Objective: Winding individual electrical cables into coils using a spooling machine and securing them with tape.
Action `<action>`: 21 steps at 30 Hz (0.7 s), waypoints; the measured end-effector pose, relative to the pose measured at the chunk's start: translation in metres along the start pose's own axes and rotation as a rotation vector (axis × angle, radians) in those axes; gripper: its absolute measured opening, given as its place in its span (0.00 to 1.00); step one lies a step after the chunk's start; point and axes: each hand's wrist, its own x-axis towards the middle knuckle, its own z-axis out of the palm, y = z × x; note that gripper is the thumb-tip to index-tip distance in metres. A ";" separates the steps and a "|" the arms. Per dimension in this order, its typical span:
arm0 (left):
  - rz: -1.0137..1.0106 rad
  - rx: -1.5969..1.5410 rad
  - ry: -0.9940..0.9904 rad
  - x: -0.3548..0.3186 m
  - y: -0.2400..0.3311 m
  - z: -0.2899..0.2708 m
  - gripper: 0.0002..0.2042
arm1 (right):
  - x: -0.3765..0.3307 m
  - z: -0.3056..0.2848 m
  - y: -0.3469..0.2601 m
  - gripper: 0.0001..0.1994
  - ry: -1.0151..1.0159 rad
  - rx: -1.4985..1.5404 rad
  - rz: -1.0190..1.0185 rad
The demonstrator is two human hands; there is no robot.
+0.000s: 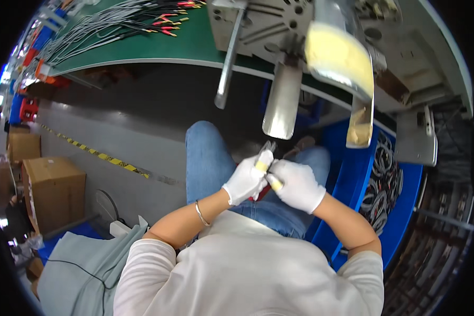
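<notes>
My left hand point(246, 178) and my right hand point(298, 185), both in white gloves with yellowish bands on some fingers, meet above my lap. The fingers of both are closed and touch each other. From the left hand's fingertips sticks a small shiny grey piece point(269, 146); its kind is too small to make out. Whatever lies between the right fingers is hidden by the glove. Just beyond the hands, a metal chute point(283, 108) slopes down from a machine point(263, 34) and ends apart from them.
On the green bench point(189, 50) lie grey cables point(105, 26) with red and black gold-tipped plugs. A metal rod point(228, 68) and a yellow padded guard point(338, 55) jut toward me. Coiled cables point(379, 184) fill a blue bin point(347, 184) at right. Cardboard boxes point(55, 187) stand left.
</notes>
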 end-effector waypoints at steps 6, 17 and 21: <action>0.138 -0.093 -0.003 0.002 0.013 -0.005 0.28 | -0.012 -0.003 0.012 0.20 -0.052 1.294 0.589; 0.463 0.266 0.064 0.006 -0.012 -0.010 0.24 | 0.000 0.032 0.013 0.22 -0.447 2.177 0.584; 0.403 0.275 0.029 -0.001 0.001 -0.003 0.25 | 0.009 0.007 -0.004 0.17 -0.245 1.144 0.600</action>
